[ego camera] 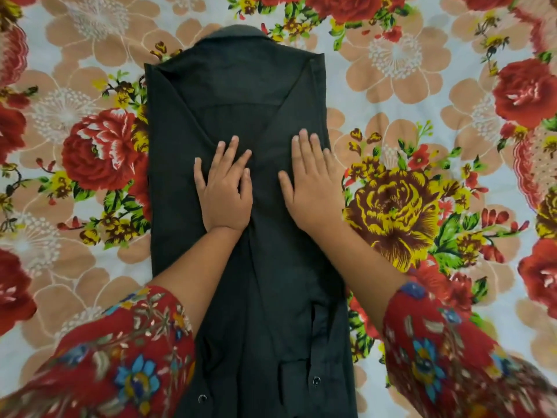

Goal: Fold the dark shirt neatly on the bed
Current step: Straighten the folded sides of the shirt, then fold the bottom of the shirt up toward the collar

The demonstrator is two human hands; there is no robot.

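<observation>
The dark shirt [235, 95] lies flat on the flowery bed [422, 86], sides folded in, collar at 12 o'clock. The left hand [224, 188] rests on its middle with fingers [230, 149] spread. The right hand [310, 182] lies flat near its 3 o'clock edge, fingers close together, pointing to 12 o'clock.

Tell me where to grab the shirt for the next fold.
Pinch its near end at both side edges, by the cuffs, left hand from the left, right hand from the right. The shirt lies as a flat narrow strip, collar far, so that end should lift over cleanly.
</observation>
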